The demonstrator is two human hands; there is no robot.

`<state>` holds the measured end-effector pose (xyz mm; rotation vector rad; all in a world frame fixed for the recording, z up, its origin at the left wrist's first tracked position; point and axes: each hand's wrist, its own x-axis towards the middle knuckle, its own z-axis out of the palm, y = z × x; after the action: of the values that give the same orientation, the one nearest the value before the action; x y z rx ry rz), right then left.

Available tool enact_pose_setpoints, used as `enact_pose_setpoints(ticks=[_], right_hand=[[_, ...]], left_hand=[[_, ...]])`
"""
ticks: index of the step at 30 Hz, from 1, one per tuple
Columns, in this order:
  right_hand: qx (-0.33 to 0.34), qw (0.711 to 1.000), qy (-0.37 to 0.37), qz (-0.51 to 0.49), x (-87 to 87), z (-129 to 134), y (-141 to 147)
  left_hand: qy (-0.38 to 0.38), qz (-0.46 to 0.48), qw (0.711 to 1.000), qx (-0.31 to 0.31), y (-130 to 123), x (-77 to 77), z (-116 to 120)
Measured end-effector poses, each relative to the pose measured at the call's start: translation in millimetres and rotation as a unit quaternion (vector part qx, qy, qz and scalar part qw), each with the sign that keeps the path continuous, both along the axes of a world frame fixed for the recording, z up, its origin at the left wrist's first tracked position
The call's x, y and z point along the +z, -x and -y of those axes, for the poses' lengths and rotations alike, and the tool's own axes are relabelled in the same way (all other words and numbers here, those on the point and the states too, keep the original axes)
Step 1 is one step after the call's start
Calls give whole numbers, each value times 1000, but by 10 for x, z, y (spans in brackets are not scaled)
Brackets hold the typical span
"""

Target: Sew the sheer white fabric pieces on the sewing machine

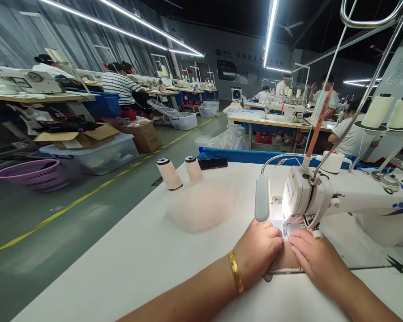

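Sewing machine (322, 197), white, right; left hand (260, 250), fingers curled, right hand (317, 252), fingers extended, both at beige fabric (284, 259), whether clamped cannot tell; thread cones (169, 175), far on counter (147, 268)

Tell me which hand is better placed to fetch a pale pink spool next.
Probably the left hand: it is nearer the pale pink spools, while the right hand is farther right, though both are at the sewing machine.
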<state>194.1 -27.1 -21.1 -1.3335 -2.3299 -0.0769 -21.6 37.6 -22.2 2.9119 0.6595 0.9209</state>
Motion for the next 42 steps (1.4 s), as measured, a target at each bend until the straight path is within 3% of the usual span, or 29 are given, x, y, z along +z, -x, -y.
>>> enact_pose_setpoints(ticks=[7,13,18,22,26,30,32,36,39,42], right_hand=[[-57,998,17,20,-74,-33,12],[-60,997,31,30,-104,-54,61],[-48,999,-12,18,-134,-86,69],[-5,997,-78,23,-213,-101,25],[48,993,-108,-2,-243,-87,91],[103,986,-121,-57,-187,-57,270],[127,983,-117,-59,-168,-59,349],[177,978,-103,-45,-240,-105,412],[226,967,-112,-33,-378,-147,383],[239,969,-60,-19,-487,-148,355]], left_hand=[[14,-23,999,26,-36,-3,-71],[73,-12,995,66,31,3,-58],[90,-96,984,121,58,69,-8],[80,-146,972,165,7,150,118],[118,-186,967,126,27,242,185],[113,-137,978,106,140,370,74],[105,-171,973,117,179,404,-7],[133,-263,942,160,163,337,-24],[146,-270,929,206,124,257,92],[170,-254,926,221,137,261,175]])
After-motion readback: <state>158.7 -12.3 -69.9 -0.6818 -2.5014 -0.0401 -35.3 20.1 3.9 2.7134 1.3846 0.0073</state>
